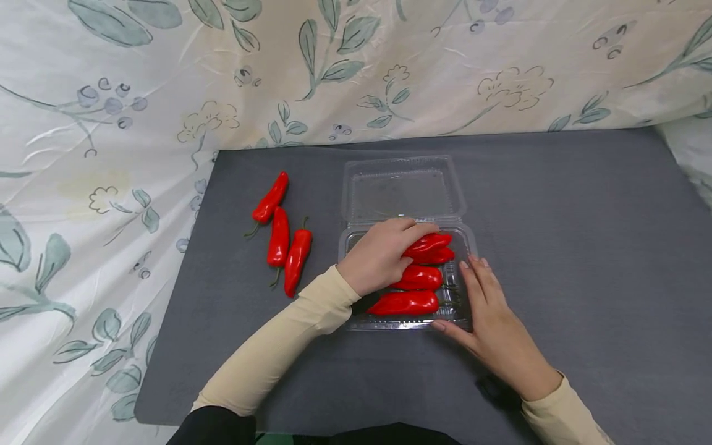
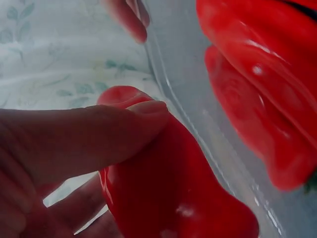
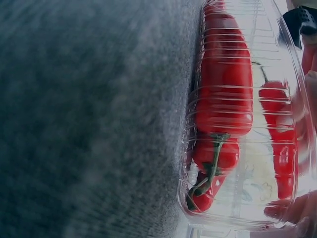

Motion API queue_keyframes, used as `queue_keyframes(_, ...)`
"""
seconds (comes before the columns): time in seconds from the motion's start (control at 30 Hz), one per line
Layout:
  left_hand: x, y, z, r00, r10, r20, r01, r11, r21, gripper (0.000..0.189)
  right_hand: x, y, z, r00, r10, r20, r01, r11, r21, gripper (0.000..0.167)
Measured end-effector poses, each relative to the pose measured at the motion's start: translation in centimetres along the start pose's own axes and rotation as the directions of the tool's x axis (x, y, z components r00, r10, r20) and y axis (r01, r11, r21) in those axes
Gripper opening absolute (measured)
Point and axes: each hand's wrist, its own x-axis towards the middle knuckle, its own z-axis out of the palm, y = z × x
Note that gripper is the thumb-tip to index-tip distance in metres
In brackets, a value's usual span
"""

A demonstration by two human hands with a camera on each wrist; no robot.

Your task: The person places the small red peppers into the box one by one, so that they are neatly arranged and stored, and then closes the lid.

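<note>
A red pepper (image 2: 168, 198) is gripped by the left hand (image 1: 384, 256), pinched between the thumb, laid across its skin, and the fingers behind; it is held at the back part of a clear plastic clamshell container (image 1: 408, 325), though whether its underside touches the container's floor cannot be told. The container is set on a grey tabletop (image 1: 573, 259), with its lid (image 1: 403, 190) opened flat towards the back. By the right hand (image 1: 492, 330) nothing is grasped: its fingers are kept straight against the container's right side, and its thumb is laid at the front rim. In the head view 4 red peppers are seen at the container, 2 of them overlapped at the back, beside the left fingertips. In front of these a shorter pepper (image 1: 419, 278) and a longer front pepper (image 1: 404, 304) are laid crosswise, their green stems pointed to the right. To the left, well apart from the container, 3 more are placed on the tabletop: an upper pepper (image 1: 271, 199), a middle pepper (image 1: 279, 238) and a lower pepper (image 1: 298, 262), grouped close together. The tabletop is bordered at the back and left by a floral cloth (image 1: 334, 77).
</note>
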Motion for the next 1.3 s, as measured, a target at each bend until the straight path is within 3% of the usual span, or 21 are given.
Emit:
queue_keyframes(0.37, 1.7, -0.4, 1.2, 0.998, -0.027, 0.057, 0.024, 0.998, 0.054, 0.061, 0.0, 0.1, 0.1, 1.000, -0.013, -0.015, 0.013, 1.000, 0.007, 0.109)
queue_keyframes(0.63, 1.7, -1.2, 2.2, 0.999, -0.020, 0.048, 0.016, 0.997, 0.081, 0.056, 0.0, 0.2, 0.2, 0.999, -0.022, -0.029, 0.023, 0.999, 0.022, 0.107)
queue_keyframes(0.9, 1.4, -1.4, 2.5, 0.996, -0.052, 0.078, 0.045, 0.994, 0.096, 0.062, -0.1, 0.1, 0.3, 1.000, -0.010, -0.012, 0.011, 1.000, 0.017, 0.110)
queue_keyframes(1.3, 0.4, -1.6, 2.6, 0.998, -0.060, 0.009, 0.059, 0.990, 0.129, 0.060, 0.1, 0.0, 0.3, 1.000, 0.004, 0.000, -0.004, 1.000, 0.001, 0.111)
